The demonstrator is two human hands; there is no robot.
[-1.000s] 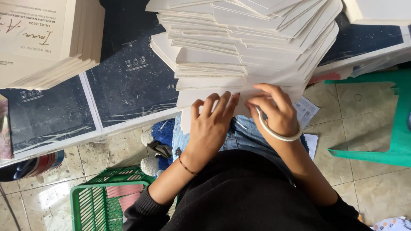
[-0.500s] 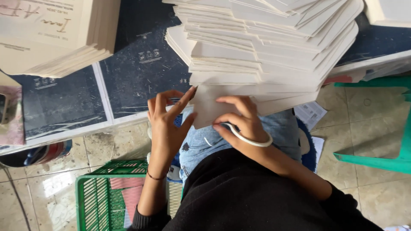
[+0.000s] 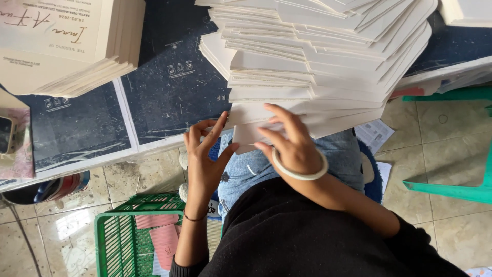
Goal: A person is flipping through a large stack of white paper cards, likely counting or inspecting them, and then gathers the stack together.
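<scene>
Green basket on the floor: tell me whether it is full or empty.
Neither: the green basket holds a few pink papers low inside; much of its slatted bottom shows bare. Its lower part is out of frame.

I've got a green plastic crate (image 3: 118, 241) with pink slips low and left of the grip, a second stack of printed cards (image 3: 66, 46) far up-left, and a green chair (image 3: 461, 190) out right.
</scene>
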